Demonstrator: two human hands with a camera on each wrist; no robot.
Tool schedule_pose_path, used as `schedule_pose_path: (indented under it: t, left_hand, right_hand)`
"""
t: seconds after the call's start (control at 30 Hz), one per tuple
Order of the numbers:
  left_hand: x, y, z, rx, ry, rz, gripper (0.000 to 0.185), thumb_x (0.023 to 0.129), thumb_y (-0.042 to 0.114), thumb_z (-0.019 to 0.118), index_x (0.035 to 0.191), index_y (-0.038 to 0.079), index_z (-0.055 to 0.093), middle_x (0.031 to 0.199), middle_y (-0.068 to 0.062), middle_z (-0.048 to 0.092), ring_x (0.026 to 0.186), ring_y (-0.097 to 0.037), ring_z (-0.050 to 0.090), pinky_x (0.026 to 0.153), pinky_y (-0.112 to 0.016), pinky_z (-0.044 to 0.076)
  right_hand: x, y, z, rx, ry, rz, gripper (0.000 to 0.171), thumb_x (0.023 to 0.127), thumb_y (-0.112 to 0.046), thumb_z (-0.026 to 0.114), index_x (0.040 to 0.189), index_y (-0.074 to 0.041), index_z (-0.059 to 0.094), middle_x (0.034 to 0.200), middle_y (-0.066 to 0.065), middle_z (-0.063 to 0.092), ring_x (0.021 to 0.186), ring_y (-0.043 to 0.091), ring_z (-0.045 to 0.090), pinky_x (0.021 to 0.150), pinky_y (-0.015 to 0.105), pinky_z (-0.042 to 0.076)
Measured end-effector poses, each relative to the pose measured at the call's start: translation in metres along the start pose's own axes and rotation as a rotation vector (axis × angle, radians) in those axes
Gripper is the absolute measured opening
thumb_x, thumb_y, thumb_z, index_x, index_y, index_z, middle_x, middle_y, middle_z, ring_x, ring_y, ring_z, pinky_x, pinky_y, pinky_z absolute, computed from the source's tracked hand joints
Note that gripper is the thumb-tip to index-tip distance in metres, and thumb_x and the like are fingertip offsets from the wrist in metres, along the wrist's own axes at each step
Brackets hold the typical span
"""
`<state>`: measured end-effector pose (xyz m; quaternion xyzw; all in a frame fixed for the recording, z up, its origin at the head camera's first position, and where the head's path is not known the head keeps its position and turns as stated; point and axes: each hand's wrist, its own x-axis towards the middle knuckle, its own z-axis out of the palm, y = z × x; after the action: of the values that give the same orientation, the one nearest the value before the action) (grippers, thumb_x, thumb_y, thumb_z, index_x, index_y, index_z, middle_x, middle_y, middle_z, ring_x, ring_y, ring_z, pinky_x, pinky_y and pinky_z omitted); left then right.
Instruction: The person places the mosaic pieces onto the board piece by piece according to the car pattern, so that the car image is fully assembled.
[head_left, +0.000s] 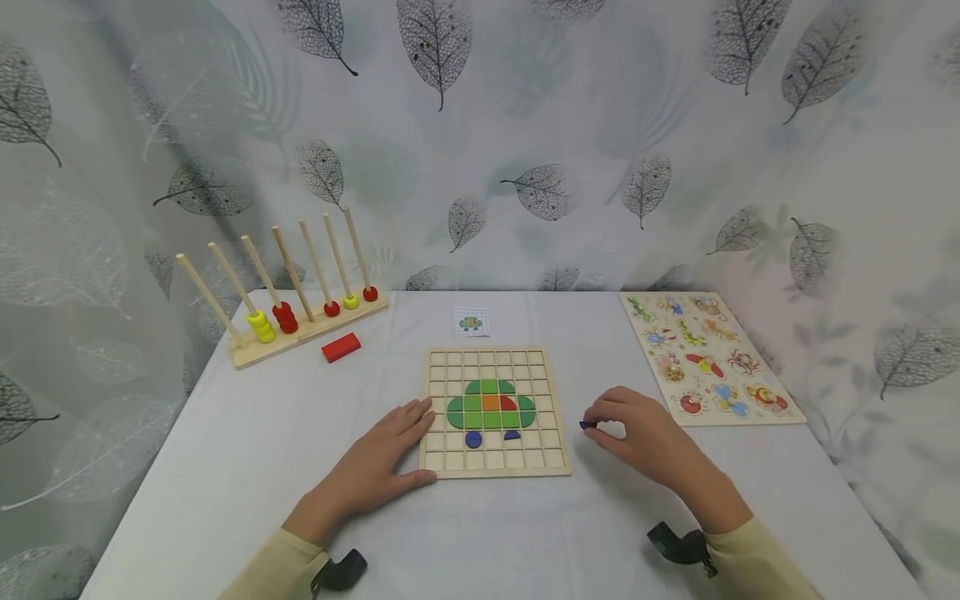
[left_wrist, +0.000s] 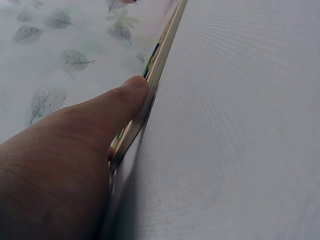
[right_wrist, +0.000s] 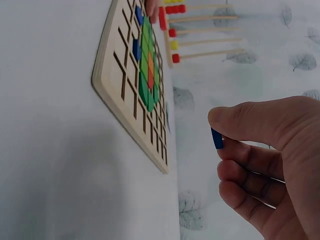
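Note:
A wooden grid board (head_left: 501,473) lies on the table, with green, orange and red tiles (head_left: 489,403) filling a car-like shape in its middle cells. Below that shape sit a full blue circle (head_left: 473,439) and a single blue quarter-round piece (head_left: 512,435). My left hand (head_left: 375,458) rests along the board's left side, fingers extended, its thumb (left_wrist: 135,82) against the board's front edge. Right of the board, my right hand (head_left: 637,437) pinches a small dark blue tile (right_wrist: 216,138) between thumb and index finger, held apart from the board.
Behind the board lies a small printed card (head_left: 471,322) with a similar coloured picture. A peg stand (head_left: 311,329) with red and yellow beads is at back left, a red block (head_left: 341,347) before it. An animal puzzle board (head_left: 712,358) lies at the right.

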<state>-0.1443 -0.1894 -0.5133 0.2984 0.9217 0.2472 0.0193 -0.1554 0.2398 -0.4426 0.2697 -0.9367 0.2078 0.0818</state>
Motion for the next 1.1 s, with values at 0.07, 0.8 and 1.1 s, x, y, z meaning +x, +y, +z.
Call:
schedule_pose_path:
  t: [0.07,0.8,1.1]
  left_hand:
    - [-0.001,-0.001,0.001,0.0,0.002,-0.001,0.092,0.097,0.059,0.075,0.167,0.008,0.043,0.177,-0.003,0.03,0.164,-0.026,0.024,0.131,-0.049,0.024]
    - [-0.001,-0.005,0.003,0.0,0.0,-0.013,0.093,0.098,0.063,0.072,0.168,0.009,0.041,0.179,0.0,0.025,0.164,-0.024,0.021,0.132,-0.049,0.022]
    - [-0.001,-0.006,0.005,-0.016,0.007,-0.009,0.092,0.098,0.061,0.074,0.168,0.01,0.042,0.178,-0.001,0.027,0.164,-0.025,0.022,0.131,-0.05,0.024]
  right_hand:
    - [0.007,-0.007,0.004,0.014,-0.012,-0.017,0.024,0.085,-0.009,0.094,0.1,-0.022,0.081,0.102,-0.013,0.069,0.094,0.008,0.068,0.082,0.032,0.064]
    - [0.045,-0.042,0.069,0.066,-0.138,-0.15,0.012,0.088,-0.017,0.093,0.097,-0.018,0.084,0.095,-0.011,0.067,0.085,0.008,0.057,0.072,0.025,0.055]
    - [0.045,-0.043,0.074,0.063,-0.159,-0.153,0.015,0.088,-0.014,0.092,0.101,-0.016,0.085,0.098,-0.008,0.068,0.089,0.008,0.058,0.075,0.026,0.056]
